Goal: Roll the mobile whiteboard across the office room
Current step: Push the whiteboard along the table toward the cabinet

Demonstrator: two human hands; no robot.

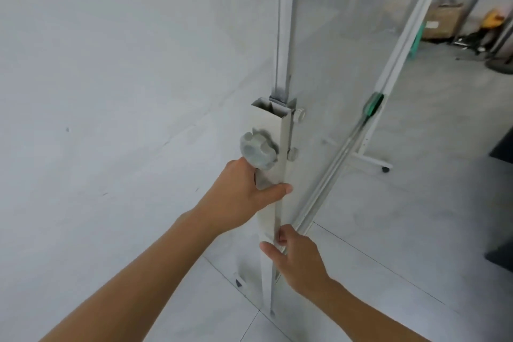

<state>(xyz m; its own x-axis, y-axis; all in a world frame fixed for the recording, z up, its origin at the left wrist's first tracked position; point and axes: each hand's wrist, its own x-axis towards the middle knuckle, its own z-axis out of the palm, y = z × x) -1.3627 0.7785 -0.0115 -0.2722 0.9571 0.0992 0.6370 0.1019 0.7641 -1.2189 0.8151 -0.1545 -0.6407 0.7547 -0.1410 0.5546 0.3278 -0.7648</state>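
Whiteboard (347, 44) glossy, pale, metal-framed; upright post (283, 130) vertical, tray edge receding rightward. Left hand (244, 197) clasped round post below knob (258, 151); right hand (294, 255) gripping lower.

A: Illumination: bright, diffuse, even; shadows faint. Soft sheen on the whiteboard (347, 36).
B: Sharpness: overall soft, slight motion blur. Wide-angle distortion bends lines toward frame edges.
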